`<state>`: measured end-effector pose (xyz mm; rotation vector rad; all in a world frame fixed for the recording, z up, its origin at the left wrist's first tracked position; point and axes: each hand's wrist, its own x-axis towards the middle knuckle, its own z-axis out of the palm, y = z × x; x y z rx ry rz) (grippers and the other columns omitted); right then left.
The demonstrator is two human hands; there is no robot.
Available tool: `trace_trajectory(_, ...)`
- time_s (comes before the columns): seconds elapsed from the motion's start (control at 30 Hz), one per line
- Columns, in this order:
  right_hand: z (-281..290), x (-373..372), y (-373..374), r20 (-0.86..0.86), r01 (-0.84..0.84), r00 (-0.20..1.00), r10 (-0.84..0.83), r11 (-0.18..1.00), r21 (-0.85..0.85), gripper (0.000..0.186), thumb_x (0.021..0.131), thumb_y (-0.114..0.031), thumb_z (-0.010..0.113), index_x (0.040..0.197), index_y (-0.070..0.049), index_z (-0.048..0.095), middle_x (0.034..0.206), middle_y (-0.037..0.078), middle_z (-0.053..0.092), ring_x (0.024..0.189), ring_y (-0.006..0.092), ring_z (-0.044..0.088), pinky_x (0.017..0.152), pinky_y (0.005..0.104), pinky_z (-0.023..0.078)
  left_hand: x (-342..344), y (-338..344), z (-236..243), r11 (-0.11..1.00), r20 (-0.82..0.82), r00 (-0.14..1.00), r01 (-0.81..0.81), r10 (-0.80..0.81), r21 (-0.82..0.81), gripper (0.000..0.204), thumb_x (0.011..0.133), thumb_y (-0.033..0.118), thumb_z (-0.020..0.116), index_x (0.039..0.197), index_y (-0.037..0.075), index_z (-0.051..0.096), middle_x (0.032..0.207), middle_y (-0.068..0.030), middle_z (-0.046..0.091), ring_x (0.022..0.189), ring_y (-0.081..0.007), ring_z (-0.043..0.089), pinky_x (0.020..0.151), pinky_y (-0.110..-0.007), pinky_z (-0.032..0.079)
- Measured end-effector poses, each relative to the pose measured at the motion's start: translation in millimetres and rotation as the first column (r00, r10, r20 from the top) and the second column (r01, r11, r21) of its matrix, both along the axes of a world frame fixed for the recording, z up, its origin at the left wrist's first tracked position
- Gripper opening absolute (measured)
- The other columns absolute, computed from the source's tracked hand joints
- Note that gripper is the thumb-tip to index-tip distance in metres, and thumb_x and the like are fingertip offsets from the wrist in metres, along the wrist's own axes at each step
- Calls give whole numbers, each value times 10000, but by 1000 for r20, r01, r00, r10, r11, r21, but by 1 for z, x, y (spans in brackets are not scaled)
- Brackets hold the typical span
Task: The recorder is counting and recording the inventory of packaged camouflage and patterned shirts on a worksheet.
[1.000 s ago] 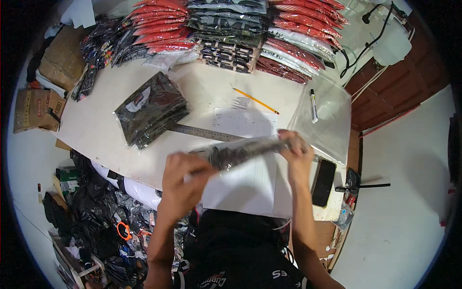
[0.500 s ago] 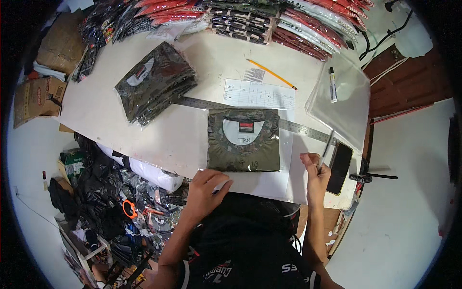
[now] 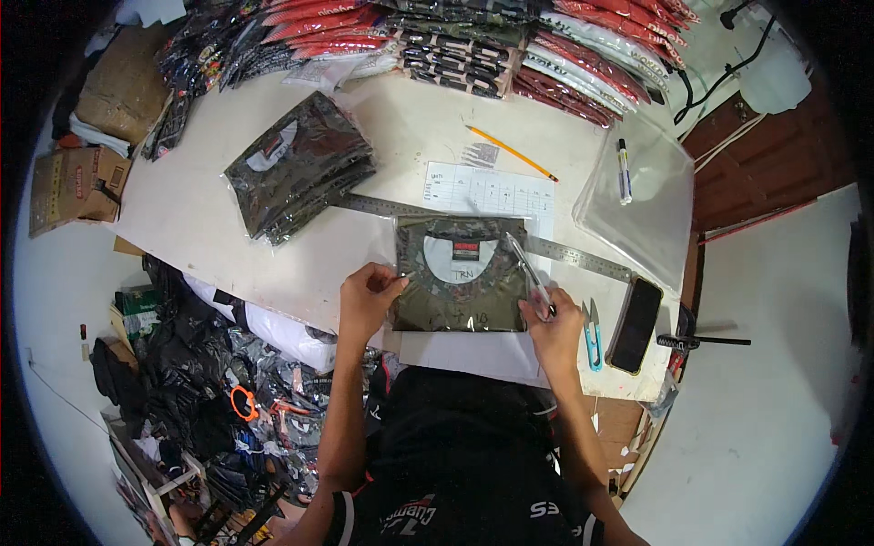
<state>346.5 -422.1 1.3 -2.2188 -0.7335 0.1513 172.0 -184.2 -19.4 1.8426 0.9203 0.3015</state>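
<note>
A folded camouflage shirt in a clear plastic bag lies face up in front of me, its white inner neck and dark label showing. At its left edge, my left hand is closed in a pinch on the bag. My right hand is closed around a pen, which slants up and left over the shirt's right side. The fingers of that hand also touch the bag's right edge. Beneath the shirt lie a metal ruler and a paper with a printed grid, both partly covered.
Turquoise-handled thread snips and a black phone lie at the right. Beyond are clear plastic bags, a marker and a yellow pencil. More bagged shirts are stacked left; packed garments line the back.
My left hand has moved up to the bag's left edge and pinched it. My right hand has come left to the shirt, its pen now tilted left, uncovering the thread snips.
</note>
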Motion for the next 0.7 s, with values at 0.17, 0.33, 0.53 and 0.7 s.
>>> trace_trajectory(0.17,8,2,-3,-159,73,986,-39,974,214,97,778,4,724,828,44,651,806,106,633,662,142,573,607,297,441,-4,-7,2,953,446,876,-50,185,-298,173,864,25,695,978,50,567,1056,-83,652,873,-115,606,720,-243,481)
trace_trajectory(0.33,-9,2,-5,-339,165,941,-17,896,412,112,829,97,656,757,23,611,800,62,615,713,73,542,641,229,444,7,-24,23,818,402,842,-76,359,-570,273,843,-19,692,1079,63,584,1156,-112,632,997,-165,606,828,-261,491)
trace_trajectory(0.53,0,-7,12,-374,152,925,65,839,523,124,853,124,643,827,16,588,720,-23,468,703,44,505,706,195,451,-9,-19,13,890,440,846,-83,301,-449,470,807,-115,656,1255,22,616,1174,-65,647,954,-125,600,857,-283,513)
trace_trajectory(0.7,9,-11,33,-424,145,891,163,783,605,108,866,119,637,921,37,594,688,-43,415,693,28,485,757,195,459,-24,-15,30,890,423,827,-188,372,-416,450,818,-115,639,1256,-24,601,1240,-103,632,1012,-161,623,890,-290,504)
